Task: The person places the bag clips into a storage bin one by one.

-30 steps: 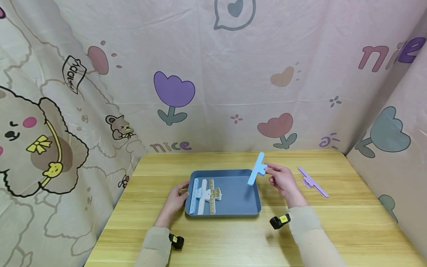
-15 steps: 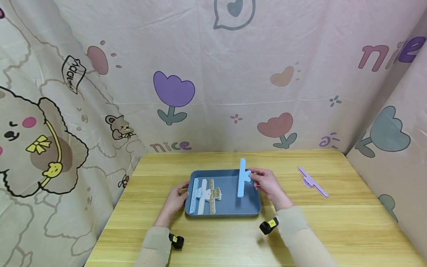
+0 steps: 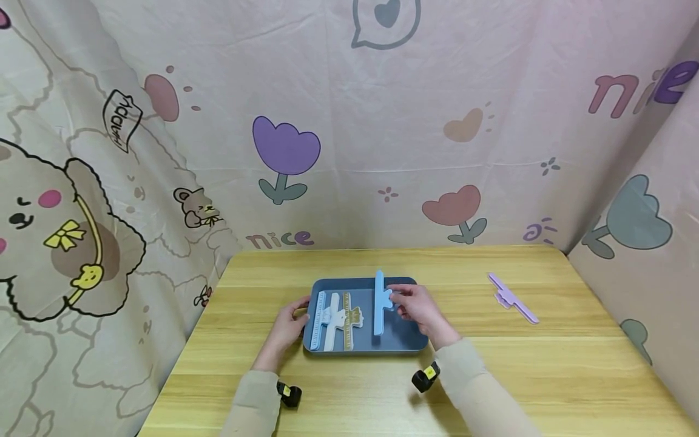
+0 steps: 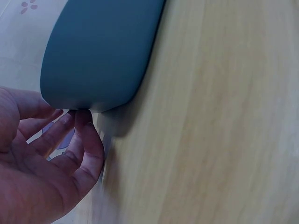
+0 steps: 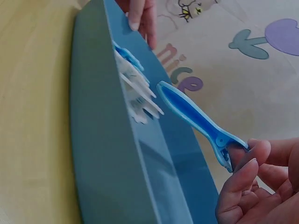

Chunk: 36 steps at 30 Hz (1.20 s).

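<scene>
My right hand point(image 3: 419, 308) pinches a light blue long-jawed bag clip point(image 3: 379, 303) by its handle. The clip is above the right half of a blue-grey tray point(image 3: 398, 350), its long bar running front to back. In the right wrist view the blue clip point(image 5: 196, 119) appears side-on, apart from the tray floor. My left hand point(image 3: 287, 328) grips the tray's left end; in the left wrist view, its curled fingers point(image 4: 88, 154) touch the tray's end wall. Inside the tray's left half lie a patterned blue clip point(image 3: 317, 321), a white clip point(image 3: 330, 325) and a gold-and-white clip point(image 3: 347, 321), side by side.
A purple clip point(image 3: 512, 297) lies on the wooden table point(image 3: 573, 364) right of the tray. Behind the table hangs a printed curtain point(image 3: 349, 139). Small black cameras are strapped to both wrists.
My right hand has carried the light blue clip leftward, from beyond the tray's right edge to over its floor, and the clip has turned from slanted to nearly straight. The left hand stays put.
</scene>
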Available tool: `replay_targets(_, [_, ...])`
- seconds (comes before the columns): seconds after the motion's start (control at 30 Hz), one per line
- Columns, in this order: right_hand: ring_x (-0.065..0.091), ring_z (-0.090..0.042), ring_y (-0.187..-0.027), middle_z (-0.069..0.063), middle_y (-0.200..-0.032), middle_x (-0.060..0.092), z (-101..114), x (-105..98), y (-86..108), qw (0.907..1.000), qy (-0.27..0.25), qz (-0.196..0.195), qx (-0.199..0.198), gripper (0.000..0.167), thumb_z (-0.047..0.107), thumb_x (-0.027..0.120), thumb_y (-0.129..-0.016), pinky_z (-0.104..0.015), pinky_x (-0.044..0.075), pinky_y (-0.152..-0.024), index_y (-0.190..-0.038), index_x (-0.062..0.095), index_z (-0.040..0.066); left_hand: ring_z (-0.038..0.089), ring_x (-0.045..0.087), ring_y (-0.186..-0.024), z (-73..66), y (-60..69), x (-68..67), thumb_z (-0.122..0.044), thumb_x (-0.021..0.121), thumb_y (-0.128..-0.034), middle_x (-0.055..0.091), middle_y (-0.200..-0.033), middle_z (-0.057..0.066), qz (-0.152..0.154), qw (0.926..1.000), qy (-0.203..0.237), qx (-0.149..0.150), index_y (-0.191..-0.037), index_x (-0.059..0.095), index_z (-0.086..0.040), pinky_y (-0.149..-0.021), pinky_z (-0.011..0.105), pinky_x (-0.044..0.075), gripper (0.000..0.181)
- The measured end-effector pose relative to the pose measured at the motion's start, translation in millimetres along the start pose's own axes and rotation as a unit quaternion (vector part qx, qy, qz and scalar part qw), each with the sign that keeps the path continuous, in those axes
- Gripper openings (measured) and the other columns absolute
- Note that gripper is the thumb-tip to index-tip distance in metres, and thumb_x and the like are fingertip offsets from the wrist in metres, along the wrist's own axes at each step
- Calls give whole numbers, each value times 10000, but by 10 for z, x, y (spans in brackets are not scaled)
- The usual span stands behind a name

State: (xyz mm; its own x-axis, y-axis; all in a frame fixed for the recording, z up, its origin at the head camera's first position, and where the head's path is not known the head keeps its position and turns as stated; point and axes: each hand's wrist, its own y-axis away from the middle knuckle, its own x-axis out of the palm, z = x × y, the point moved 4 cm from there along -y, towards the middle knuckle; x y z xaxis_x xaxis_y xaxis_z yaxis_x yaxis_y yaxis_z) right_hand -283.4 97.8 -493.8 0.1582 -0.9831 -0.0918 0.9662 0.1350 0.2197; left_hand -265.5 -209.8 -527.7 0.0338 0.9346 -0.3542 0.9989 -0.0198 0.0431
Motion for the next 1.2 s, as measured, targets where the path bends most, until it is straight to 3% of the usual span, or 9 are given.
replay_targets(0.5, [504, -127, -555, -87, -789, 558, -105, 176, -53, 9998, -24, 183, -38, 332, 27, 551, -978, -285, 475, -544, -1300, 600, -34, 319, 592, -979, 5, 5, 8, 85, 501, -950, 501, -1360, 259, -22, 10000, -26, 31, -1402, 495, 29, -745, 383, 536, 456])
replay_targets(0.93, [522, -118, -537, -127, -768, 586, -169, 261, -133, 9999, -6, 116, -74, 328, -13, 554, -961, -268, 490, -515, -1277, 590, -92, 302, 580, -995, 8, -5, 10, 56, 509, -959, 500, -1374, 231, -51, 9999, -100, -54, -1414, 498, -4, -772, 389, 528, 459])
replay_targets(1.2, [538, -138, -578, -163, -821, 594, -201, 302, -152, 9998, 114, 181, -35, 335, -10, 526, -980, -324, 521, -573, -1303, 572, -87, 299, 578, -1003, 13, -8, 6, 55, 512, -958, 505, -1370, 230, -75, 9999, -146, -9, -1411, 503, -7, -783, 383, 521, 458])
